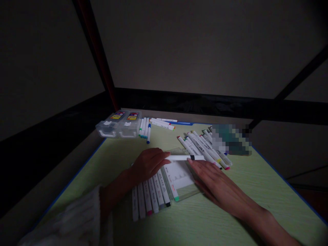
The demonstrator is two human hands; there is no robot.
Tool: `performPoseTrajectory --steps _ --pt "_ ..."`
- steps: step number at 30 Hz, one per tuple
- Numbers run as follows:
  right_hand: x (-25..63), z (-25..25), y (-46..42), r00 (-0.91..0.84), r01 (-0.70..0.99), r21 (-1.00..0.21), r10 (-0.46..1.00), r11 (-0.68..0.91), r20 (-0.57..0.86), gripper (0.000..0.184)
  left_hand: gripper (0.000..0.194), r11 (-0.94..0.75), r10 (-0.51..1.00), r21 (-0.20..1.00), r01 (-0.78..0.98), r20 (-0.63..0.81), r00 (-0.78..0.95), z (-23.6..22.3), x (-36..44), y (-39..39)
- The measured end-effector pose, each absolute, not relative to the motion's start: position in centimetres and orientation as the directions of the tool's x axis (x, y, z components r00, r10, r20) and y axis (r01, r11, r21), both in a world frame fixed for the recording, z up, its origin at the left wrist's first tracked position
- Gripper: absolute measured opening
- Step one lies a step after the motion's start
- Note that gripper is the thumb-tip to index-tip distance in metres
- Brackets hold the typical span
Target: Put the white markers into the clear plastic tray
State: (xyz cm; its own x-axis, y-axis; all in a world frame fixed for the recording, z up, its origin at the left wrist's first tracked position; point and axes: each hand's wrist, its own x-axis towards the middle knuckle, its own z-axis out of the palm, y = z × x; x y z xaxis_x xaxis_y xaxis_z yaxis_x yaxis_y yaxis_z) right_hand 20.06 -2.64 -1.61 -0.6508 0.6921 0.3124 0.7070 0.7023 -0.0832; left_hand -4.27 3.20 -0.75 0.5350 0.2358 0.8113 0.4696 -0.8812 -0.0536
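A white marker with a black band [183,158] is held level between both hands. My left hand [151,163] pinches its left end, and the fingers of my right hand [211,176] close on it near the band. Below them lies a clear plastic case [191,194], opened flat. Several white markers [148,198] lie side by side in its left half, with pink, black and pale ends. One marker with a green tip [173,186] rests in the right half, beside a white sheet [180,174]. My left hand partly covers the row.
Loose white markers [202,147] are heaped at right, beside a pixelated patch [230,140]. Two clear cases with handles [128,128] stand at the far left. Near them lie blue- and green-ended markers [145,128] and more pens [162,123]. The pale green table [246,191] has blue edges.
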Motion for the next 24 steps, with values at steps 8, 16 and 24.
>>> performPoseTrajectory --steps 8,16,24 --pt "20.02 -1.66 -2.6 -0.64 0.722 -0.098 0.714 0.685 0.284 0.052 0.018 -0.889 0.226 -0.062 0.453 0.802 0.553 -0.78 -4.29 3.29" --pt "20.04 -1.65 -2.64 -0.622 0.745 -0.056 0.723 0.664 0.302 0.055 0.018 -0.887 0.229 -0.077 0.455 0.782 0.58 -0.58 -4.35 3.23" --pt "20.02 -1.46 -2.66 -0.631 0.74 -0.008 0.697 0.673 0.341 0.06 0.014 -0.881 0.153 -0.177 0.438 0.77 0.619 -0.22 -4.27 2.99"
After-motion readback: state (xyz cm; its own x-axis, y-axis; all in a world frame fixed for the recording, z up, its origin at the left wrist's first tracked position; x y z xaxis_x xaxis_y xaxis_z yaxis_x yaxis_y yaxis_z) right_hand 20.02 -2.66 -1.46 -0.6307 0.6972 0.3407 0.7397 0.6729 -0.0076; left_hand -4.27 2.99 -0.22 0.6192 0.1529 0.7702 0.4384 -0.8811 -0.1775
